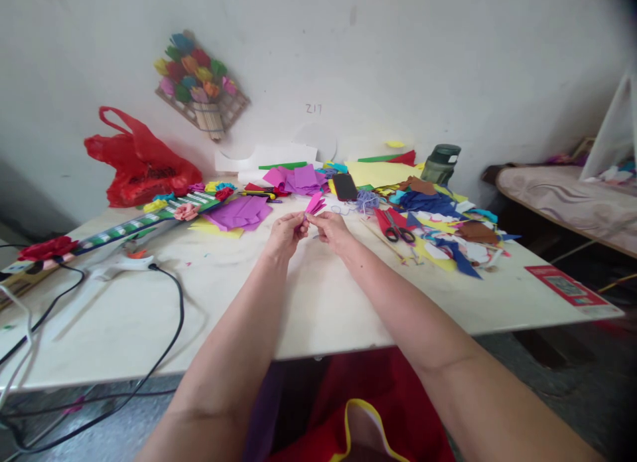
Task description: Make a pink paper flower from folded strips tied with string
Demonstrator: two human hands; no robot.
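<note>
Table: white, paper scraps far side.
Pink paper: light, soft, creasable; grip at base.
Left hand, right hand: both pinching it.

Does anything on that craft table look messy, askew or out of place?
Yes. Paper scraps lie in a loose heap on the right, with the scissors among them. A red card overhangs the table edge. Both hands, left hand and right hand, pinch a pink folded paper.

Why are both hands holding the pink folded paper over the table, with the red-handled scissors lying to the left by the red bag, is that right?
Not quite. In the head view, the scissors lie to the right of the hands, among the paper scraps, not by the red bag. Left hand and right hand do hold the pink folded paper over the table.
</note>
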